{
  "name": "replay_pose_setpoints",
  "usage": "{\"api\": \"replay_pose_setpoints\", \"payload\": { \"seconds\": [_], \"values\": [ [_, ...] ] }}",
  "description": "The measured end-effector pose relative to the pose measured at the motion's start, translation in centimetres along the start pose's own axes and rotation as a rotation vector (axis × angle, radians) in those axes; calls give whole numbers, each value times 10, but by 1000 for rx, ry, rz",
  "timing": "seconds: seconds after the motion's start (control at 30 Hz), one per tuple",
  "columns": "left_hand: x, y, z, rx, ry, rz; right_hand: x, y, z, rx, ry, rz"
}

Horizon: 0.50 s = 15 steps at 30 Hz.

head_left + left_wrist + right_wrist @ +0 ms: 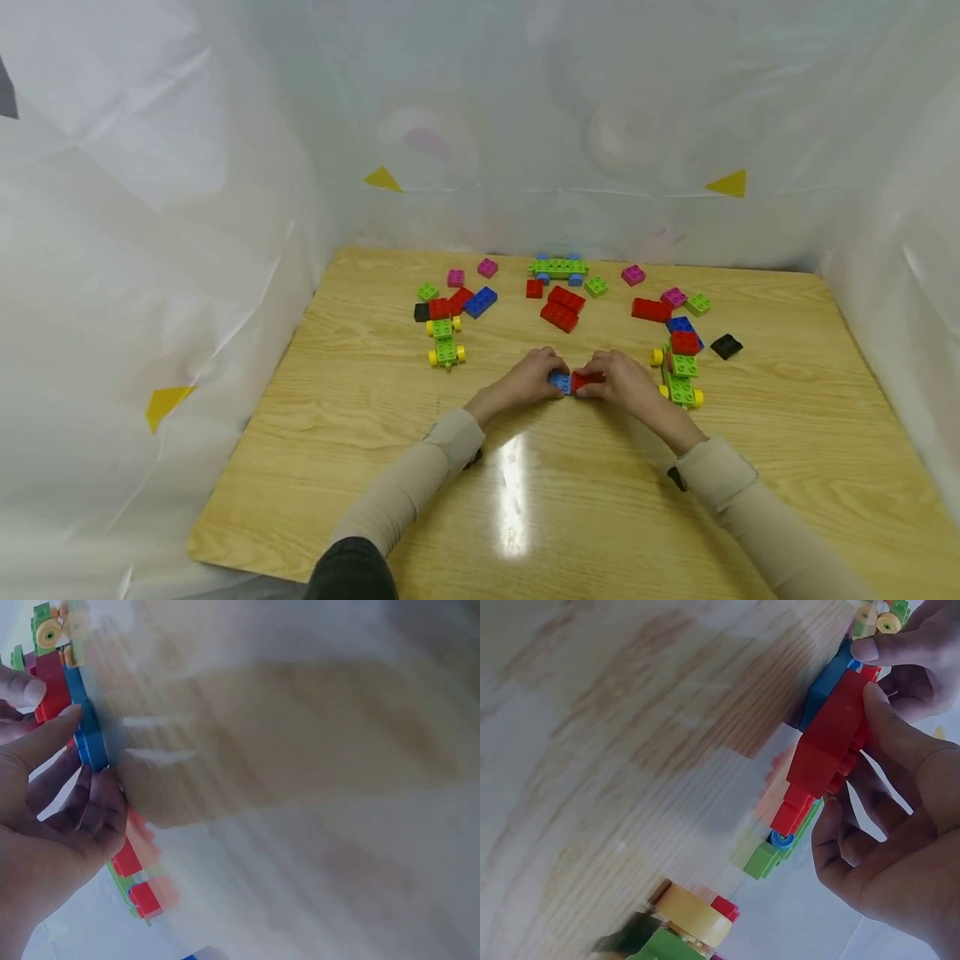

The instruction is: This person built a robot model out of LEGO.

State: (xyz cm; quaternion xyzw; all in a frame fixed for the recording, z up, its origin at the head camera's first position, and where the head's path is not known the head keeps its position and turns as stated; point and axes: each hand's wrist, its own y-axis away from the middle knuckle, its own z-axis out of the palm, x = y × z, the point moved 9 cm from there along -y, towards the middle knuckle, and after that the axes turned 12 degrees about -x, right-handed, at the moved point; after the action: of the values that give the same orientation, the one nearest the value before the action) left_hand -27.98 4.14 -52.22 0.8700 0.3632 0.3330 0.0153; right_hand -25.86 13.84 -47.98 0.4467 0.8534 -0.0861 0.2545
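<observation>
Near the middle of the table my left hand (528,377) pinches a blue toy building brick (560,382) between thumb and fingers. Facing it, my right hand (624,383) grips a red building brick (585,381) by its sides. The two bricks meet end to side in the head view, right at each other. From the left wrist, the blue brick (90,735) is in front and the red brick (52,686) behind it. In the right wrist view the red brick (831,735) covers part of the blue brick (825,686).
A green wheeled base (446,343) with yellow wheels stands left of my hands. Another car (681,387), carrying a red brick (684,342), is close by my right wrist. Farther back are a blue-wheeled green base (557,268), red bricks (562,308) and several loose bricks.
</observation>
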Motion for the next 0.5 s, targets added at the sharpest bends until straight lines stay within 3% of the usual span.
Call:
{"api": "replay_pose_setpoints", "payload": {
  "seconds": [0.17, 0.27, 0.4, 0.5],
  "values": [
    [-2, 2, -5, -29, 37, -20, 2, 1, 0, 8, -4, 10],
    [-4, 1, -12, -13, 45, -29, 2, 2, 1, 9, 1, 19],
    [-8, -2, -24, 40, 37, -53, 3, 2, 1, 2, 11, 33],
    [-12, -6, -35, 121, -19, -95, 2, 2, 1, 1, 16, 36]
  ]
}}
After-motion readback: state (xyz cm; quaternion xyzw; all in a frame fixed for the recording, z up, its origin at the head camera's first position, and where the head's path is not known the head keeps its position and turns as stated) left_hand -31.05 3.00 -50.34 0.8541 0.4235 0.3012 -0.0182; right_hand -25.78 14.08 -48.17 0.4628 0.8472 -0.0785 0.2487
